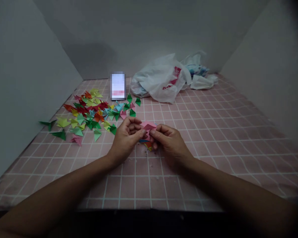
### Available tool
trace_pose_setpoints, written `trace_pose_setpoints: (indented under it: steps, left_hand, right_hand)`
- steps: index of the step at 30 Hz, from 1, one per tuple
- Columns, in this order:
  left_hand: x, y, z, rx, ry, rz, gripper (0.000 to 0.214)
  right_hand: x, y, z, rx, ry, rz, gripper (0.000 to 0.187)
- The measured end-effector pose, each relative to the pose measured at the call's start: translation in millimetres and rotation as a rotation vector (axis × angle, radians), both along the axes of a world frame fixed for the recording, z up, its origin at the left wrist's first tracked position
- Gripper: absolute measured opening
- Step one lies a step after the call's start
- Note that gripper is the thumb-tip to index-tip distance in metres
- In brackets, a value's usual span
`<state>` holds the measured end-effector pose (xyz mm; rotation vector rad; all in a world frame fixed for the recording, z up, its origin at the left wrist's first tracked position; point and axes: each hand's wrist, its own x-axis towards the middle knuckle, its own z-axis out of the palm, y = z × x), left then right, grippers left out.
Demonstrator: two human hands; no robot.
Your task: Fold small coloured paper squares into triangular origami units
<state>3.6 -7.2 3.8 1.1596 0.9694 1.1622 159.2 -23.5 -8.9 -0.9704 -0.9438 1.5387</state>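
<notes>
A small piece of folded pink origami paper is held up between both hands over the middle of the table. My left hand pinches its left side between thumb and fingers. On the right side, my right hand grips it the same way, fingers curled. Below the hands lie a few colored papers, orange, yellow and blue, partly hidden by the fingers. To the left, a spread of folded paper pieces in green, red, yellow, pink and light blue covers the cloth.
A phone with a lit, blurred screen stands upright at the back. Right of it sits a crumpled white plastic bag with red print, beside another bag with blue contents. Pale walls enclose the pink checked tablecloth on three sides.
</notes>
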Motion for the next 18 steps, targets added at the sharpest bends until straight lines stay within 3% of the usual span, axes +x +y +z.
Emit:
trace_pose_setpoints:
  steps: [12,18]
  left_hand:
    - [-2.7,2.8,2.4,-0.085,-0.032,0.001,0.036]
    - [-5.7,7.4,6.8,0.029,-0.004,0.105,0.03]
  right_hand:
    - [0.6,-0.7,2.2,-0.001,0.015,0.002,0.025]
    - [4.2,4.9,4.7,-0.032,0.108,-0.034,0.023]
